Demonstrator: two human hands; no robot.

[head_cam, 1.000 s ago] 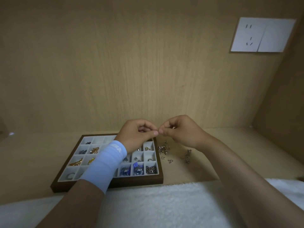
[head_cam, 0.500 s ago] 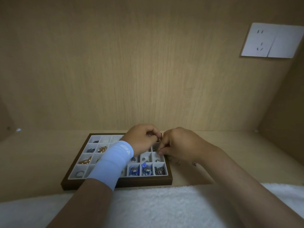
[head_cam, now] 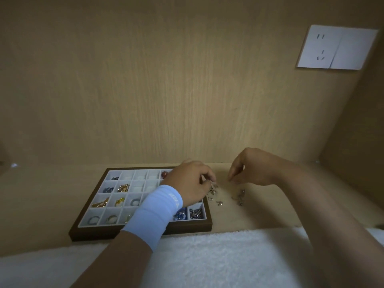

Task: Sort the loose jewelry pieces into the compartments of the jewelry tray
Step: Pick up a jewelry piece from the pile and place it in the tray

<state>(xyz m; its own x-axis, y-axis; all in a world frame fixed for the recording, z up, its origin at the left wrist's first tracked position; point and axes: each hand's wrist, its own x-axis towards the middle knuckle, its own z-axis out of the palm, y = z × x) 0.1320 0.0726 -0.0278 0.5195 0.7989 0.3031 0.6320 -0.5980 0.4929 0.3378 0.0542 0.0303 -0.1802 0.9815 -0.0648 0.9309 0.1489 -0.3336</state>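
Left hand point(head_cam: 191, 181) reaches across the jewelry tray point(head_cam: 108, 231), fingers curled, tips pinching among the loose jewelry pieces point(head_cam: 214, 193) on the bench point(head_cam: 259, 213) at the tray's 3 o'clock. Right hand point(head_cam: 253, 169) hovers at their 1 o'clock with fingers bent down; I cannot tell if it holds anything. The wristband point(head_cam: 158, 213) lettering is unreadable.

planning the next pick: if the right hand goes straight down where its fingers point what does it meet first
Most likely the loose silver pieces lying on the wooden shelf just below the right hand. Depth is unclear, so its fingertips might land on bare wood just beside them.
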